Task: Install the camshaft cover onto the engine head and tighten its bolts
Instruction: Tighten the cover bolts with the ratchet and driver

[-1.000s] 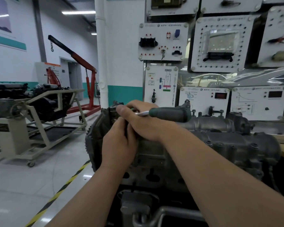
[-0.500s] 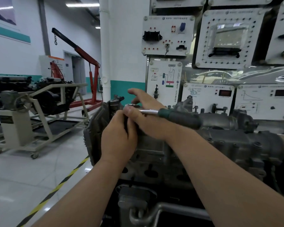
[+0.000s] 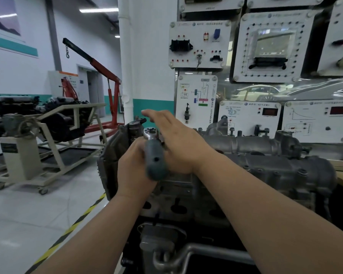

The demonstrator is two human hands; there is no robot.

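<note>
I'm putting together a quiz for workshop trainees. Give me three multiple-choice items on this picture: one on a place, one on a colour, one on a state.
1. Where does the red engine hoist stand?
A. On the floor, left of the engine
B. On top of the engine
C. Among the wall panels on the right

2. What colour is the ratchet handle?
A. Red
B. Grey-green
C. Yellow

3. How are the fingers of the right hand?
A. Straight, not curled
B. Clenched in a fist
C. Pinching a bolt

Answers:
1 A: its red boom and legs rise from the floor to the left of the engine.
2 B: the handle, pointing towards the camera, is grey-green.
3 A: the fingers reach out flat over the engine's left end.
</note>
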